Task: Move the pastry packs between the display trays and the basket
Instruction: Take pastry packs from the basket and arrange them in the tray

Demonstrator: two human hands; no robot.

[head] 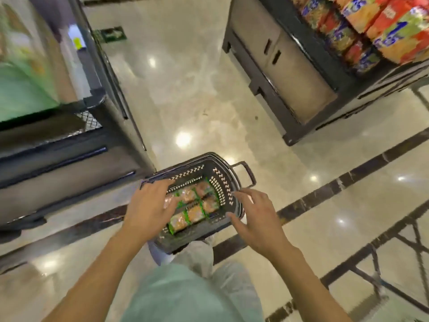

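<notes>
A dark plastic basket [226, 182] stands on the floor in front of me, with its handle folded out to the right. Inside lie several clear pastry packs [197, 209] with green trim, side by side. My left hand [148, 208] reaches over the basket's left rim, its fingers spread above the packs; whether they touch a pack I cannot tell. My right hand [254, 214] hovers with spread fingers at the basket's right rim and holds nothing.
A dark display cabinet [69, 154] with green-lit goods stands to the left. At the upper right, a dark stand [290, 73] carries red and blue snack bags [371, 26]. Glossy marble floor [185, 89] lies between them. A black metal frame [394, 275] is at the lower right.
</notes>
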